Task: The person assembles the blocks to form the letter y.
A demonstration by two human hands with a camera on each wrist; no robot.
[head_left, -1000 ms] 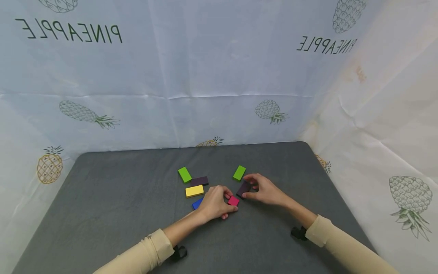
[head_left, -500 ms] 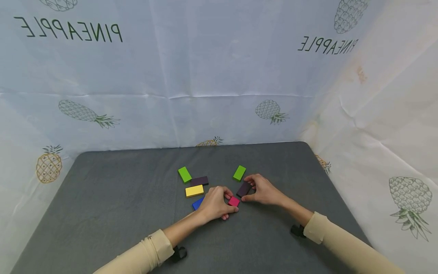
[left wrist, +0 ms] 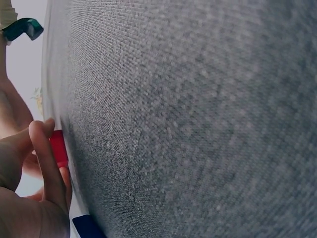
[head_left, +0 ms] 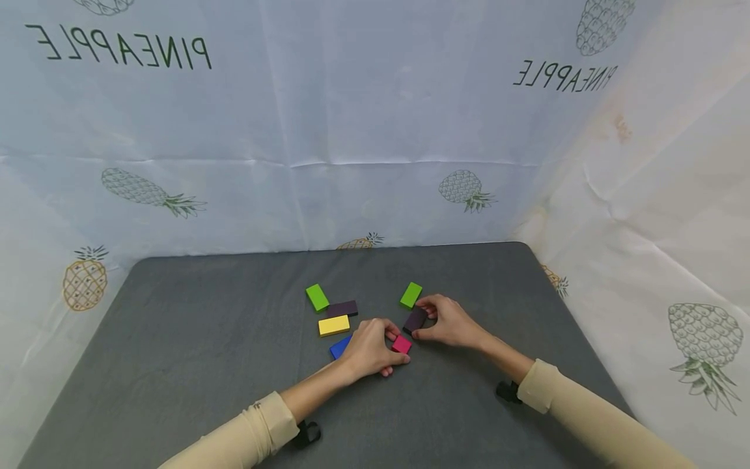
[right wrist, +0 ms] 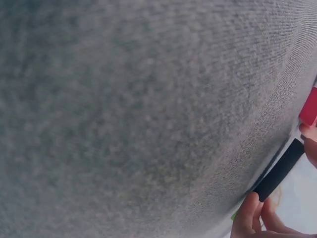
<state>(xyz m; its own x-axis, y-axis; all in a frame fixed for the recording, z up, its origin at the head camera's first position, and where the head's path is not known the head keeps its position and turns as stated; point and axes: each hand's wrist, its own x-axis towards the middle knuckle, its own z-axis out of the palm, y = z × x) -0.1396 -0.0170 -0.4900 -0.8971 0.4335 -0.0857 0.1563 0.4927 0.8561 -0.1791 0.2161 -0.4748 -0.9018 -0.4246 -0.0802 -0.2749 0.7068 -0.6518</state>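
My left hand (head_left: 370,348) pinches a small pinkish-red block (head_left: 401,344) between thumb and fingers, low at the table. The left wrist view shows the red block (left wrist: 59,148) at the fingertips of the left hand (left wrist: 37,188). Just right of it, my right hand (head_left: 450,322) holds a dark purple rectangular block (head_left: 415,320) by its two ends. In the right wrist view this dark block (right wrist: 280,171) spans from fingers to thumb, close to the red one (right wrist: 309,106). Part of the red block is hidden by my left fingers.
Left of my hands lie a green block (head_left: 318,298), another dark block (head_left: 342,309), a yellow block (head_left: 334,326) and a blue block (head_left: 340,348), partly covered by my left hand. A second green block (head_left: 411,295) lies behind the right hand. The grey table (head_left: 193,365) meets a pineapple-printed cloth (head_left: 375,117).
My right hand has shifted slightly left with the dark block, nearer the red block. The left hand stays at the red block, almost unmoved. The other blocks lie as before.
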